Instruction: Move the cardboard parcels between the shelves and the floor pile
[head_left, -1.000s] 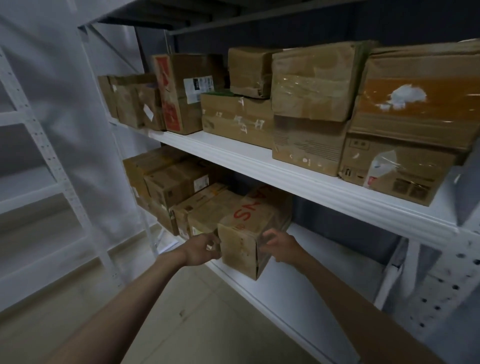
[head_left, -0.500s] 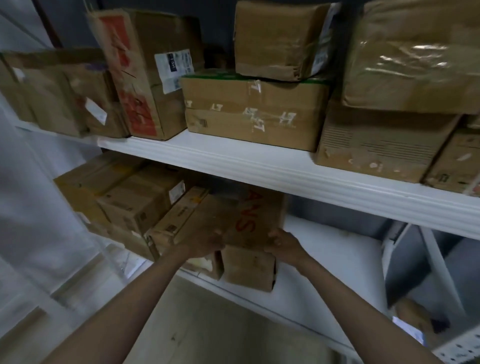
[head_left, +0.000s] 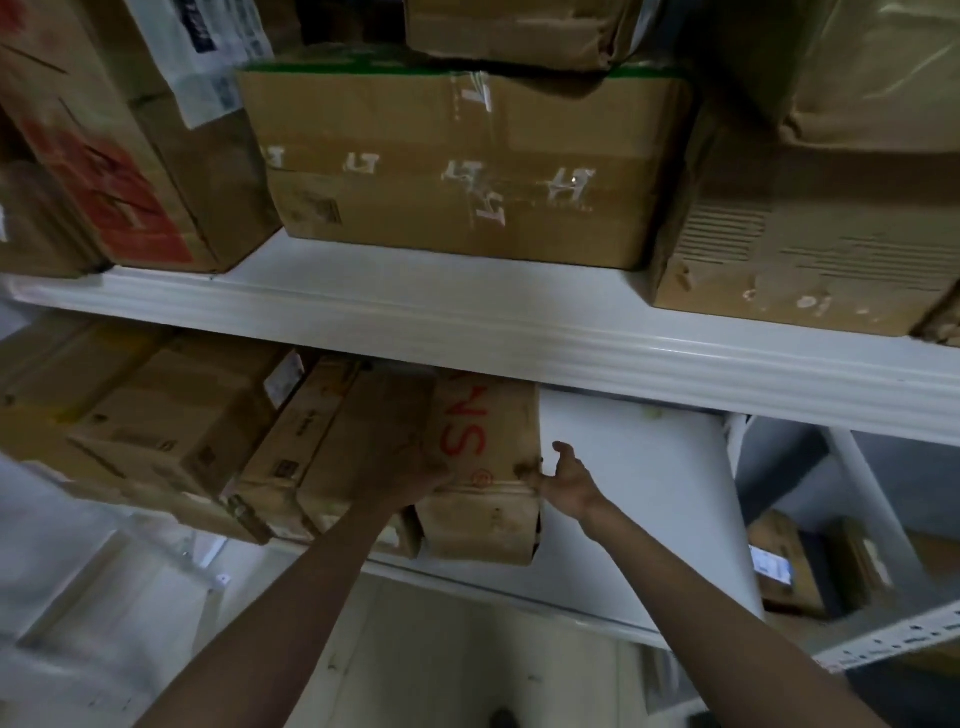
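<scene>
Both hands on the brown cardboard parcel with red lettering (head_left: 480, 467), sitting on the white lower metal shelf (head_left: 639, 499). Left hand (head_left: 410, 467) flat on its top, right hand (head_left: 563, 475) pinching its corner. Probably just shelved or about to leave; plenty more parcels left of the left hand.

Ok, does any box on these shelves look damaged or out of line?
Yes. The red-lettered box on the lower shelf juts past the front edge, its lower front scuffed and dented. The upper right box has torn, pitted cardboard along its bottom.
</scene>
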